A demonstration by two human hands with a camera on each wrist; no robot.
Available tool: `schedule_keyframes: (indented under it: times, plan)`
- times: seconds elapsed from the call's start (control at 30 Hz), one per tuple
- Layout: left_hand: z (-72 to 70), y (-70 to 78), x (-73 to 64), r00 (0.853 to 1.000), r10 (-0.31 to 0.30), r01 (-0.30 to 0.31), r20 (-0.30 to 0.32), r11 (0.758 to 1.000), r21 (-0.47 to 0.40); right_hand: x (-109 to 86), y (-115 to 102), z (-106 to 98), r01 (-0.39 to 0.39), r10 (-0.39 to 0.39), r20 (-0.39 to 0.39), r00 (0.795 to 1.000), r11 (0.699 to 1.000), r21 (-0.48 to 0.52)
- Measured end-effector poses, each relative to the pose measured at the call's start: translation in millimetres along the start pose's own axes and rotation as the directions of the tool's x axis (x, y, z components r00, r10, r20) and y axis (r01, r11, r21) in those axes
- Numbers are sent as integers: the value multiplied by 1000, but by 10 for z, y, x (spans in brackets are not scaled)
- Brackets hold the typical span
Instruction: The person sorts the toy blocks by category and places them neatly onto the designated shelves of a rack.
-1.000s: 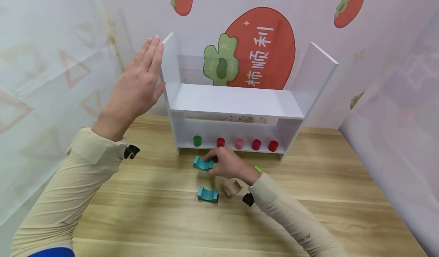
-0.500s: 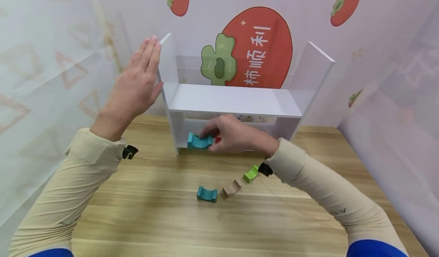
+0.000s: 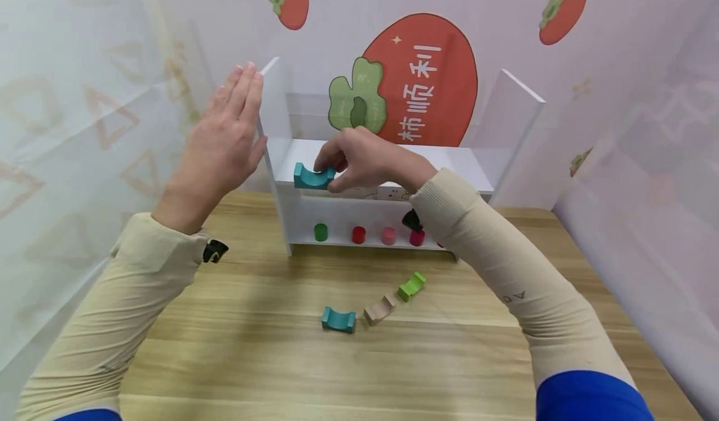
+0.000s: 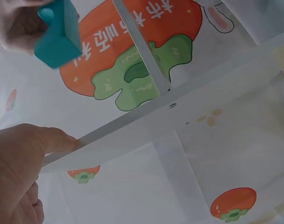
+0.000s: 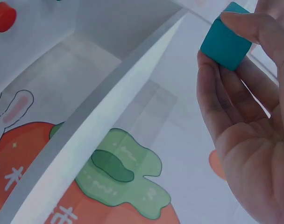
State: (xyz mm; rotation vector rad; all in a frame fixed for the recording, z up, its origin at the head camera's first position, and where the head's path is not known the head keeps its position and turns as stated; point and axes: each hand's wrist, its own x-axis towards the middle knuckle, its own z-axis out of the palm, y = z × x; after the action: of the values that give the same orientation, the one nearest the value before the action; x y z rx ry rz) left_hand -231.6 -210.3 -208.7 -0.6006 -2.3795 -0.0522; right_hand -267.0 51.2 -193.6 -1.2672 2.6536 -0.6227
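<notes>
My right hand (image 3: 371, 159) pinches one end of a teal block with a scooped-out top (image 3: 313, 176), in front of the upper board of a white shelf (image 3: 387, 162). In the right wrist view the thumb and fingertips grip the teal block (image 5: 227, 42) from opposite sides. With fingers straight, my left hand (image 3: 221, 134) rests against the shelf's left side panel. Its thumb touches the panel's edge in the left wrist view. A second teal scooped block (image 3: 339, 320), a light wooden one (image 3: 379, 310) and a lime green one (image 3: 412, 286) lie on the table.
On the shelf's lower board stand a green cylinder (image 3: 321, 232), a red one (image 3: 358, 234), a pink one (image 3: 388, 236) and a magenta one (image 3: 417, 237); my right sleeve covers the end of that row. A printed curtain hangs behind.
My right hand has lifted the teal block from near the table, past the lower board, up to the upper board. My left hand stays against the side panel.
</notes>
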Motion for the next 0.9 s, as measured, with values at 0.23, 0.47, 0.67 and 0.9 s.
schedule_keyframes:
  times: [0.23, 0.47, 0.67, 0.9]
  plan:
    - [20, 33, -13, 1000, -20, 21, -22, 999, 35, 306, 81, 55, -27, 27, -22, 999, 1000, -14]
    - [38, 67, -13, 998, -51, 52, -21, 998, 47, 518, 139, 166, -58, 57, -28, 998, 998, -24]
    - [79, 63, -8, 998, -48, 49, -47, 999, 22, 597, 176, 224, -57, 57, -24, 998, 998, -21]
    - [81, 47, 1, 998, -46, 47, -44, 999, 19, 627, 189, 237, -51, 51, -22, 998, 999, -13]
